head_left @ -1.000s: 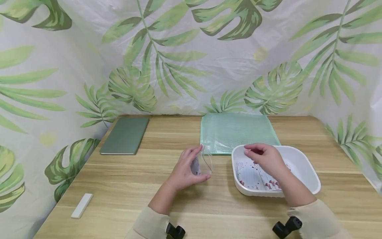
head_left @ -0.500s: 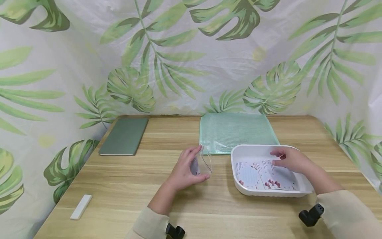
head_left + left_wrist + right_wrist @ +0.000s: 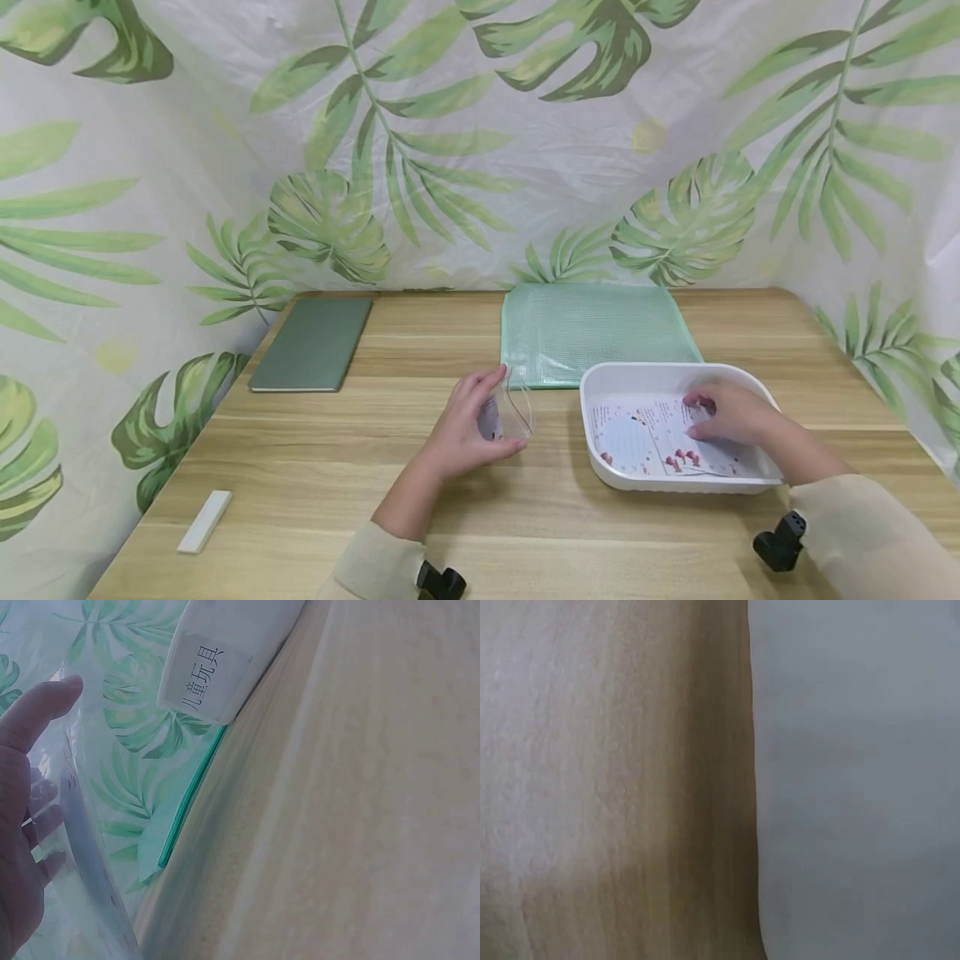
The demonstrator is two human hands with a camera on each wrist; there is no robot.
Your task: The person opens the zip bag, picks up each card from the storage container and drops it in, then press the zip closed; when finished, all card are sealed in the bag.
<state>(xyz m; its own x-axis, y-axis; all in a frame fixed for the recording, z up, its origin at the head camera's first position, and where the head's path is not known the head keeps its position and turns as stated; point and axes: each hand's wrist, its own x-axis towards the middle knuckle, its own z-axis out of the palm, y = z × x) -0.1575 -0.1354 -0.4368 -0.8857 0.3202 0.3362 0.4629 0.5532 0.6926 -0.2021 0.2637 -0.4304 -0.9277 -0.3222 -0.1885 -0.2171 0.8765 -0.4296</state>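
My left hand point(image 3: 461, 429) holds a clear plastic bag point(image 3: 519, 410) above the middle of the table, thumb and fingers spread at its parted mouth. A printed sheet point(image 3: 94, 870) shows inside the bag in the left wrist view. To the right stands a white plastic basin point(image 3: 600, 473) with printed paper cards point(image 3: 628, 446) lying flat in it, decorated with small red pictures and lines of text. My right hand point(image 3: 731, 412) reaches into the basin, fingers bent down at the cards, a gap showing between thumb and forefinger. Only the basin's wall and the table fill the right wrist view.
A green mesh zip pouch point(image 3: 592, 329) lies behind the basin. At the back left is a dark green notebook point(image 3: 311, 343), and a small white bar point(image 3: 205, 522) lies at the front left. A leaf-patterned curtain point(image 3: 450, 167) hangs behind the table.
My right hand has moved from above the basin's left part, to the right and down to the cards. My left hand keeps its place with the bag.
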